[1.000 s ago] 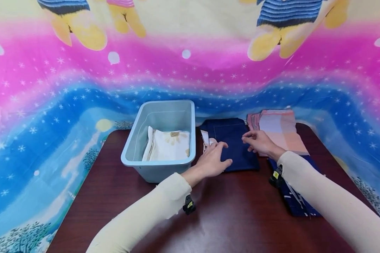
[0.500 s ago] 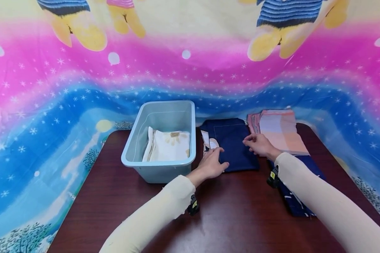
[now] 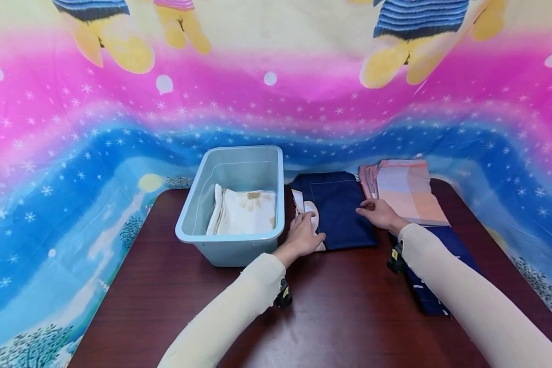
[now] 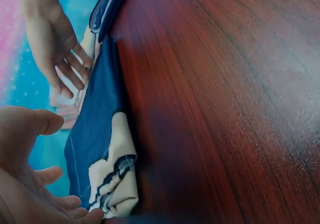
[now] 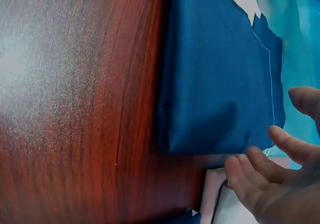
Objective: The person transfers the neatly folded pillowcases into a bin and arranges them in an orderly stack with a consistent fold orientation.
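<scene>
A folded navy cloth [image 3: 340, 214] with a thin pale line and a white-and-beige printed part along its left side lies flat on the table. My left hand [image 3: 302, 235] is at its front left, fingers relaxed and spread around that edge. In the left wrist view the fingertips [image 4: 95, 215] are right at the beige folds. On the other side, my right hand [image 3: 381, 213] is over the cloth's right edge with fingers loosely bent. The right wrist view shows its fingers [image 5: 260, 166] overlapping that edge, holding nothing.
A grey-blue plastic tub [image 3: 239, 239] to the left contains folded white cloth [image 3: 248, 212] with a flower print. Folded pink-and-peach checked cloth [image 3: 409, 189] lies at the back right. Another navy cloth [image 3: 430, 296] with white marks is partly under the right forearm. A printed curtain [image 3: 276, 117] hangs behind the table.
My left hand has drawn slightly left and toward the front, baring more of the beige print. The right hand has come down a little toward the cloth's right edge. The cloth stays in place.
</scene>
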`<state>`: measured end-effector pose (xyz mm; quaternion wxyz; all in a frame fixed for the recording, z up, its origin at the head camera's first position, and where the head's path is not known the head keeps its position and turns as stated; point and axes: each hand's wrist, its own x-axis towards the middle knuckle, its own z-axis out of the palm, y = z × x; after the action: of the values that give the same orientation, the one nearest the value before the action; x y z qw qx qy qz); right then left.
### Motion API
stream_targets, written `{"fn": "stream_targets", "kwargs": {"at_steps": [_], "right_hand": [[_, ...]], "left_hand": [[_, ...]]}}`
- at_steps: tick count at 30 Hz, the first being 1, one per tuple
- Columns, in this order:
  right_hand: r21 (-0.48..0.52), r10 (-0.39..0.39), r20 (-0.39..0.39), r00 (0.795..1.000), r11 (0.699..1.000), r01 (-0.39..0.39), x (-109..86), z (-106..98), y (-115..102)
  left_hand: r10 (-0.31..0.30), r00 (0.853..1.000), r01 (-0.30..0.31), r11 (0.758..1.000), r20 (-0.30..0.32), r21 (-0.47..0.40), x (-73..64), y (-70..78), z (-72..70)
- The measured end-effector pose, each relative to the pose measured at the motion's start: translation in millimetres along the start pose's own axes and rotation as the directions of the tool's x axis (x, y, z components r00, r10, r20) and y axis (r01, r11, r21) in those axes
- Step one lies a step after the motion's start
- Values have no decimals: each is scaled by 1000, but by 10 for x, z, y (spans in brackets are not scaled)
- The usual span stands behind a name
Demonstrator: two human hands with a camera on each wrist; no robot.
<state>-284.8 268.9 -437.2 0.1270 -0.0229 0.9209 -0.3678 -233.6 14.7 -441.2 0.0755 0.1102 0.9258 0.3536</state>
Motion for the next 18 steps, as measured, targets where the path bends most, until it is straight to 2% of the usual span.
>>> {"fn": "stream_targets", "kwargs": {"at_steps": [5, 9, 14, 18], "right_hand": [[47, 26, 60, 998, 998, -28, 23, -5, 16], [85, 38, 97, 995, 995, -46, 22, -13, 12], [102, 39, 126, 991, 993, -52, -1, -18, 7], [112, 35, 146, 989, 992, -52, -3, -29, 29]], "left_hand": [[-26, 1000, 25, 998, -16, -50, 45, -65, -7], [-63, 998, 66, 991, 27, -118, 85, -108, 18], [-114, 991, 126, 973, 69, -195, 117, -138, 50], [-125, 989, 143, 951, 82, -276, 129, -139, 52]]}}
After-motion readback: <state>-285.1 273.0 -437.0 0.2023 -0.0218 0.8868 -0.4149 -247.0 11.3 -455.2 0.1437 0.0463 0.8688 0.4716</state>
